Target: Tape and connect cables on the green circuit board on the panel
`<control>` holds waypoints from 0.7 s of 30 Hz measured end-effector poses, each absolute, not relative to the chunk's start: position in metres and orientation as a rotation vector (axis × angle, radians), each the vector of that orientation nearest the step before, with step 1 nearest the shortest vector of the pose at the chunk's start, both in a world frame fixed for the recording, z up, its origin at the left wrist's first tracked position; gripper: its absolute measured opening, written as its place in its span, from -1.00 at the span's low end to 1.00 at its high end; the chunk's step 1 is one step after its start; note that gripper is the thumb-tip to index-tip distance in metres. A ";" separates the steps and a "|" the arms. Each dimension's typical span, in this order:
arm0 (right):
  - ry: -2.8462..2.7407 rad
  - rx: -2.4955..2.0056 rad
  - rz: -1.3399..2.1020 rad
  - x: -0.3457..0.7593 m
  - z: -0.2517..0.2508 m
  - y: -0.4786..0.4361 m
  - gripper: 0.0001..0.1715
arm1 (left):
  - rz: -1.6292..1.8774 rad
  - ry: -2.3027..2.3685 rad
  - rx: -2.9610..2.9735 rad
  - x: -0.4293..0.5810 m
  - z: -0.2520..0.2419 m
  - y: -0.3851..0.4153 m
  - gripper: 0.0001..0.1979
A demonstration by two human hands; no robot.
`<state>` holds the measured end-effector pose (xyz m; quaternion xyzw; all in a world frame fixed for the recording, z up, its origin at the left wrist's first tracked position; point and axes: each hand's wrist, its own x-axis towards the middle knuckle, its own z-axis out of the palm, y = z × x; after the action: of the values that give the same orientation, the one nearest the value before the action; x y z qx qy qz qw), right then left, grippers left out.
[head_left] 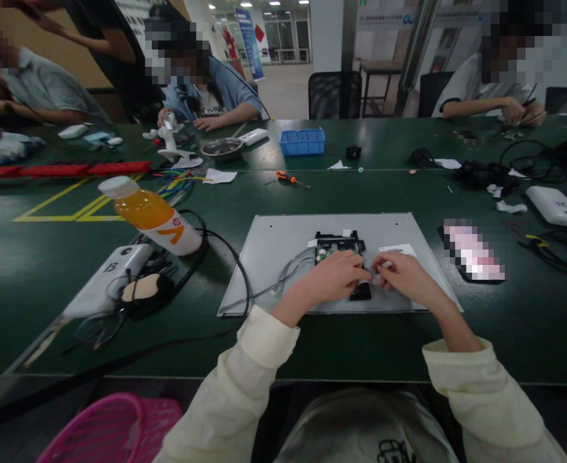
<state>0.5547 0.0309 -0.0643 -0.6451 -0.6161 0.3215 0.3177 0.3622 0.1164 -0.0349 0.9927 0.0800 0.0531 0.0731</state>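
A black plastic frame with a green circuit board (340, 245) lies on a light grey flat panel (274, 238). Grey cables (290, 269) run from its left side across the panel. My left hand (336, 276) rests over the lower part of the frame, fingers bent, hiding much of the board. Just right of it, my right hand (402, 273) has thumb and forefinger pinched together at the frame's right edge. A small clear piece seems to show at those fingertips, too small to name. Behind my right hand lies a white paper label (399, 249).
An orange drink bottle (155, 215) leans beside a white power bank (110, 280) and glasses (99, 326) at left. A phone (474, 251) lies right. Farther back are an orange screwdriver (290, 179), a blue basket (301, 142) and a metal bowl (222, 149). Several people work across the table.
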 end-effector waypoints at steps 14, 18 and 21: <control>-1.666 -1.675 0.467 0.555 -0.058 0.030 -0.68 | 0.769 0.571 2.404 0.350 -0.027 0.140 -0.59; -1.692 -1.675 0.562 0.553 -0.057 0.030 -0.68 | 1.055 1.022 2.188 0.338 -0.035 0.168 -0.64; -1.738 -1.657 0.637 0.552 -0.057 0.029 -0.70 | 1.081 1.245 2.117 0.331 -0.045 0.183 -0.72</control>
<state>0.5521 0.0291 -0.0572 -0.6313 -0.6621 0.2427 0.3227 0.3306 0.1833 -0.0454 0.7684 0.4518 0.3923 0.2270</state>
